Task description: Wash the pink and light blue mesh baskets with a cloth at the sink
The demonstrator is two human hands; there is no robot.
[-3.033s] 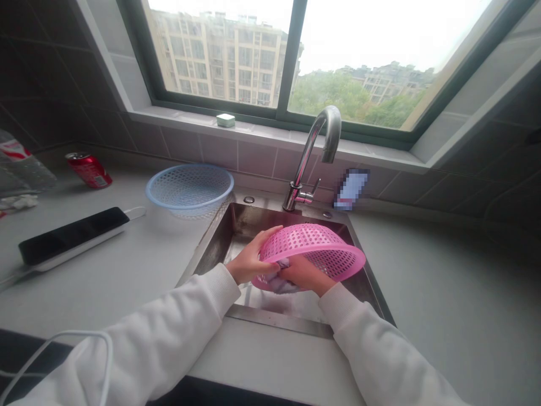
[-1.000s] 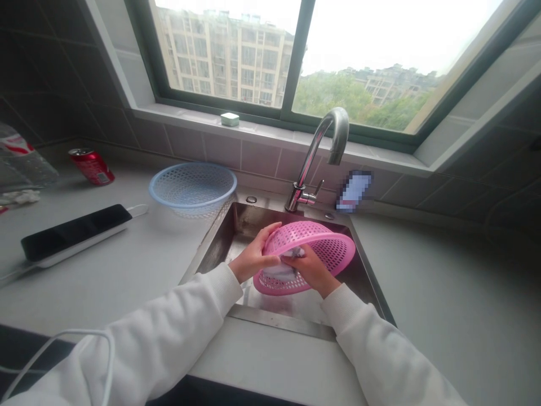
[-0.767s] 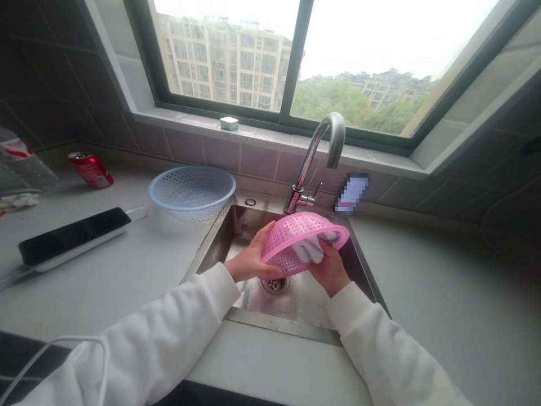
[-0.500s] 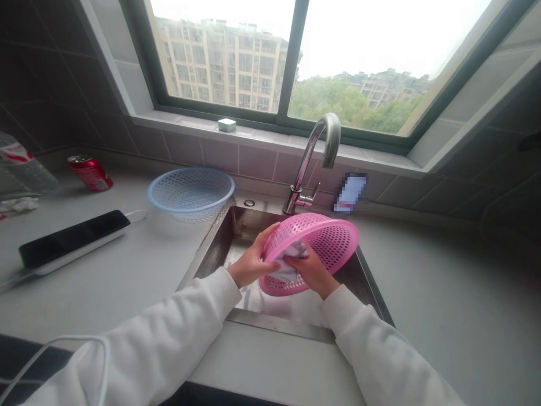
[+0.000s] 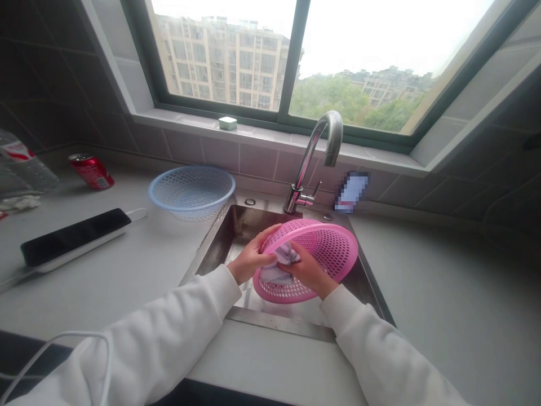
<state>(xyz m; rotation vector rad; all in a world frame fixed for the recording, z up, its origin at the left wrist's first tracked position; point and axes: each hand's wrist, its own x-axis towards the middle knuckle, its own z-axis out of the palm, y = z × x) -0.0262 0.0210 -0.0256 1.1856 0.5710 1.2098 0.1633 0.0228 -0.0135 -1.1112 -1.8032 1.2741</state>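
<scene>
A pink plastic colander (image 5: 338, 248) is held tilted over the steel sink (image 5: 243, 223), its open side turned toward me. My left hand (image 5: 253, 258) grips its left rim, thumb on the inner side and fingers behind. Inside the colander, my right hand (image 5: 310, 270) presses a crumpled white and grey-purple cloth (image 5: 276, 274) against the wall near the left rim. The fingers of my right hand are closed on the cloth and partly hidden by it.
Behind the sink rises a chrome faucet (image 5: 315, 152). On the left counter are a blue basket (image 5: 192, 192), a red can (image 5: 92, 171), a plastic bottle (image 5: 25, 163) and a black device with a cable (image 5: 76, 238). A phone (image 5: 351, 192) leans at the back right.
The colander has tipped and shifted slightly toward me and left. My right hand and the cloth have moved a little left along its inside. My left hand keeps its grip.
</scene>
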